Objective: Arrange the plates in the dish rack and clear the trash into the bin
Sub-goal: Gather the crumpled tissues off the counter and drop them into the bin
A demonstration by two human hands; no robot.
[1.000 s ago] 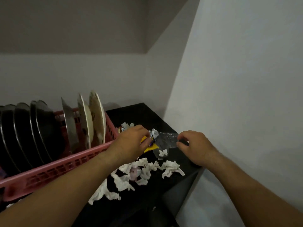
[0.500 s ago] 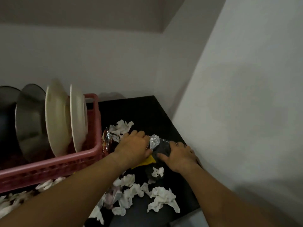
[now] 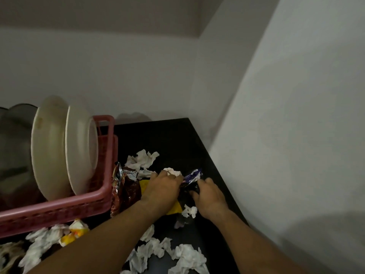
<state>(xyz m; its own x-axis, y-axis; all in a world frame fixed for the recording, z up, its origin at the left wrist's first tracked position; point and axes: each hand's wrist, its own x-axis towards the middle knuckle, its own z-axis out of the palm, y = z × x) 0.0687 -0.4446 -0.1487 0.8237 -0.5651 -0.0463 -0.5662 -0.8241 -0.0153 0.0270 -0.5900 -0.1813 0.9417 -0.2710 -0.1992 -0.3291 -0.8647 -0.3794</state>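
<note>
Clutching wrapper bundle (image 3: 192, 176), fingers (image 3: 173, 177) curled, left hand (image 3: 162, 188) and right hand (image 3: 209, 196), by counter's (image 3: 167, 139) right edge (bin unseen); could sweep tissue scraps (image 3: 189, 211) off.

The pink plastic dish rack (image 3: 59, 210) fills the left of the frame and stands on the black countertop (image 3: 167, 139), which runs to the white wall (image 3: 296, 135) at the right. In the rack 2 round cream plates (image 3: 49, 147) stand on edge, side by side, with dark metal plates (image 3: 15, 145) at their left. Just right of the rack lies a brown shiny snack wrapper (image 3: 126, 190), and crumpled white tissues (image 3: 142, 160) lie above it. At the centre the left hand (image 3: 162, 189) and the right hand (image 3: 209, 194) meet at a blue-and-silver foil wrapper (image 3: 192, 175), over a yellow plastic wrapper (image 3: 173, 209). A heap of torn white tissues (image 3: 187, 256) lies along the lower edge.
</note>
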